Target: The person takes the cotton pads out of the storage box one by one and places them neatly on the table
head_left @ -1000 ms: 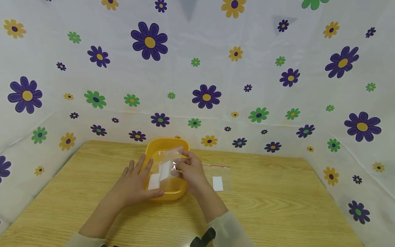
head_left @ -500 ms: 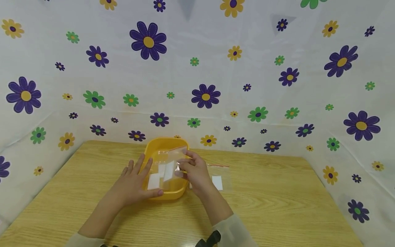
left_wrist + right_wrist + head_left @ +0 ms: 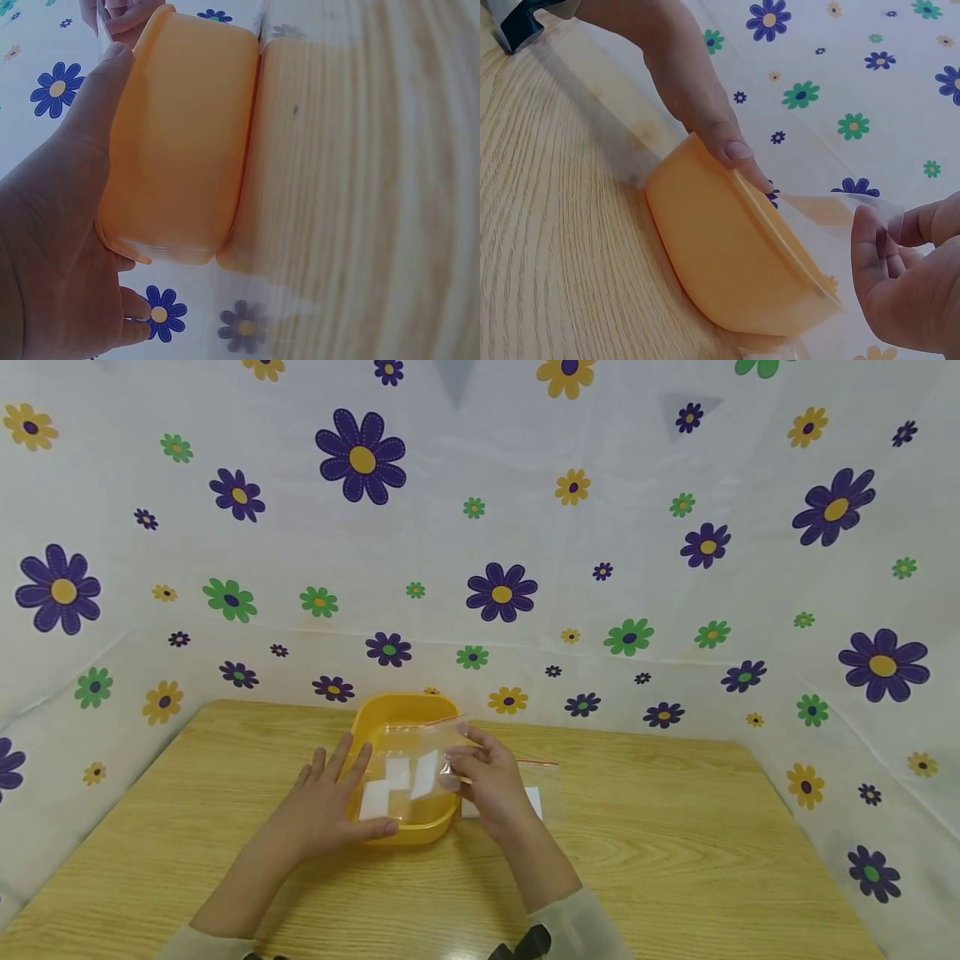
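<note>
A yellow plastic basin (image 3: 418, 836) stands on the table, with clear zip-lock bags (image 3: 375, 799) holding white cards inside it. My left hand (image 3: 318, 810) rests on the basin's left side with fingers spread and fairly straight, the thumb lying along the near rim; the left wrist view shows the thumb (image 3: 97, 97) at the basin's edge. Over the basin's right side, my right hand (image 3: 491, 785) pinches a clear zip-lock bag (image 3: 426, 774) with a white card in it. That bag is raised and tilted, and in the right wrist view its film (image 3: 832, 210) stretches from my fingertips.
Right of the basin, partly behind my right hand, another clear bag (image 3: 551, 793) with a red zip line and white contents lies on the wooden table (image 3: 660, 835). A white cloth with printed flowers (image 3: 501, 593) rises behind and at both sides.
My right hand has moved to the right with the pinched bag, uncovering more of the bags in the basin. My left hand has stayed on the basin.
</note>
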A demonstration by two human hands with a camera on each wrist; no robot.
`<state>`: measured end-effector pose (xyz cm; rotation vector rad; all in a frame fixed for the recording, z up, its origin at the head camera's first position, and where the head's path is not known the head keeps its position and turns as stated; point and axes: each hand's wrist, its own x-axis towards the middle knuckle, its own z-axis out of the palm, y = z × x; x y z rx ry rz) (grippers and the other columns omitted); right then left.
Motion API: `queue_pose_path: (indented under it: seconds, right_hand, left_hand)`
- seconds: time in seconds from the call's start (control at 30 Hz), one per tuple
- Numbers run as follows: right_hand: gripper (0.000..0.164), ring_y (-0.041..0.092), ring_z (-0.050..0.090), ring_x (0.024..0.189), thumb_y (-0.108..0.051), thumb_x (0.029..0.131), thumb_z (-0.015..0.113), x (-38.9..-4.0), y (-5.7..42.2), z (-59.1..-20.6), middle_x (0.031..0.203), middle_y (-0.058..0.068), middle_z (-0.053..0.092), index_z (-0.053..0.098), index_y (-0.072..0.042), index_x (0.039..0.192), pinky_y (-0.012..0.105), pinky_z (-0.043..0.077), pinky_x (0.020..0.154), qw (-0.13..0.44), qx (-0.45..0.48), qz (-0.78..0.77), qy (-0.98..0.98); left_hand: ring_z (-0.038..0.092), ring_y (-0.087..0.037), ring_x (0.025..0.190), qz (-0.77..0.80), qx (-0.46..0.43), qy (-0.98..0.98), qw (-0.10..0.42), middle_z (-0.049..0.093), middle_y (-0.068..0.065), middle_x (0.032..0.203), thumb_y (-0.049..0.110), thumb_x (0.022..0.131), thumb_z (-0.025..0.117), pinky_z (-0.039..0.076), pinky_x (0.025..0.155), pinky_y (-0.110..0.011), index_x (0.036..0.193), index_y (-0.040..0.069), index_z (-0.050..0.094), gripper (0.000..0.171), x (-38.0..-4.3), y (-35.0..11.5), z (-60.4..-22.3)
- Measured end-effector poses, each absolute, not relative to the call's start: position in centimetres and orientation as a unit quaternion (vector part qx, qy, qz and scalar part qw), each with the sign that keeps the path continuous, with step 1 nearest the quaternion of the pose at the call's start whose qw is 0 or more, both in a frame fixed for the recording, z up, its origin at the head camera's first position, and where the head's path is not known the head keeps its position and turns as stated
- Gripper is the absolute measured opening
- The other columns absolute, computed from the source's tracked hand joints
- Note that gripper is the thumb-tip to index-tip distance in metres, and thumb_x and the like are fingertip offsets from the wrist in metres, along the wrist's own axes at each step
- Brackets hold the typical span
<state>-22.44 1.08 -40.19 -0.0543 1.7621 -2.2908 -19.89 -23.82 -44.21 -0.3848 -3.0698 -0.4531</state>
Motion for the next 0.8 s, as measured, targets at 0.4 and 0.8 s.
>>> queue_pose_path:
  seconds: [0.4,0.8]
  right_hand:
    - [0.05,0.015,0.064,0.087,-0.003,0.098,0.059,-22.5,2.7,-40.5,0.115,0.012,0.064,0.049,-0.013,0.145,0.029,0.059,0.084,0.111,0.008,-0.784,0.61]
    - [0.048,0.018,0.064,0.093,-0.011,0.098,0.063,-22.9,4.6,-40.9,0.119,0.012,0.064,0.05,-0.019,0.144,0.032,0.059,0.088,0.107,0.035,-0.768,0.63]
  left_hand:
    - [0.011,-0.064,0.142,-0.144,-0.128,-0.981,0.011,0.004,-0.025,0.165,0.086,0.077,0.052,0.016,0.113,-0.072,0.16,0.008,0.02,0.118,-19.8,-23.9,-44.0]
    - [0.012,-0.064,0.142,-0.144,-0.128,-0.981,0.011,0.005,-0.026,0.165,0.085,0.077,0.054,0.017,0.113,-0.073,0.159,0.008,0.021,0.118,-19.6,-23.7,-43.8]
